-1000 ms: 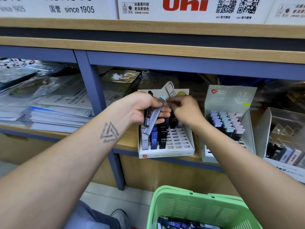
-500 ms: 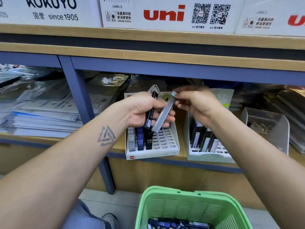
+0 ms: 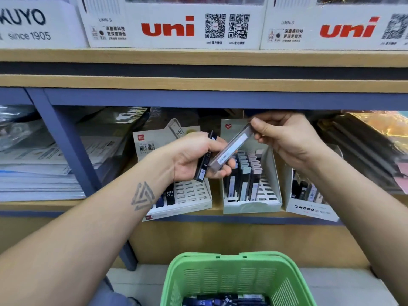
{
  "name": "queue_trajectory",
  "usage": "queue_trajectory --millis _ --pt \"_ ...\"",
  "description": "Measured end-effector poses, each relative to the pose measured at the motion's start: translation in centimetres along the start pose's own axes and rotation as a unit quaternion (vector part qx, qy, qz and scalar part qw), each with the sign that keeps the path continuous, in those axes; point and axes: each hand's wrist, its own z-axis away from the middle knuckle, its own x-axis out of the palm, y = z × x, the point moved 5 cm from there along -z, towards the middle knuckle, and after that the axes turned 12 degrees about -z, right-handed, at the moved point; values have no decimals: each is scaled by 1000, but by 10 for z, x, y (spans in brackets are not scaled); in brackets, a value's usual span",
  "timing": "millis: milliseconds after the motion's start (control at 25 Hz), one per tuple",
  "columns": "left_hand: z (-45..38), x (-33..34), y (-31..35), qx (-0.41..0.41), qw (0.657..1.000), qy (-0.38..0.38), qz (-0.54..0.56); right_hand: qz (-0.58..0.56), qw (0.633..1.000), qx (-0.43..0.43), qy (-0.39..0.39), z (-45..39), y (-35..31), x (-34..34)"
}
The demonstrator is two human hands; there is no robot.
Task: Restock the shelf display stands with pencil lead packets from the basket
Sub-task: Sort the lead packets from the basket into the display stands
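Note:
My left hand (image 3: 194,157) grips a black lead packet (image 3: 204,164) and the lower end of a grey lead packet (image 3: 231,149). My right hand (image 3: 284,138) pinches the grey packet's upper end. Both hands hover in front of the shelf, above three display stands: a white slotted stand (image 3: 189,195) with a few HB 0.5 packets at its left, a pale green stand (image 3: 251,204) holding several packets, and a MONO stand (image 3: 311,209) at the right. The green basket (image 3: 231,277) sits below, with dark packets lying in its bottom.
Stacks of paper and plastic sleeves (image 3: 37,171) fill the left shelf bay behind a blue upright post (image 3: 70,146). White uni boxes (image 3: 174,25) line the upper shelf. Dark wrapped goods (image 3: 364,151) lie at the right. A shoe shows on the floor.
The view has shifted right, bringing the pale green and MONO stands toward centre. My right hand has taken the grey packet's top end and lifted it rightward; the left hand still holds both packets.

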Motion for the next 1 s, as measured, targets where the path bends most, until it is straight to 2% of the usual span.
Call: queue_trajectory --millis 160,280,400,480,560,680,840,1000 --pt "-17 13 1 -18 996 21 -79 37 997 38 50 5 0 -33" --pt "-31 7 2 -29 986 87 -138 76 993 82 44 10 -2 -51" --pt "-43 8 6 -51 976 116 -175 250 964 87 17 10 -12 -62" --pt "-51 12 8 -68 977 124 -160 379 923 70 22 5 -14 -69" --pt "-59 17 10 -72 986 109 -102 447 893 35 38 1 -11 -72" --pt "-70 21 13 -35 993 105 -42 474 879 -15 45 -4 0 -75" --pt "-80 23 13 11 992 127 -22 508 859 -47 40 -9 9 -82" --pt "-83 19 9 11 991 135 -19 494 867 -50 45 -9 15 -81"
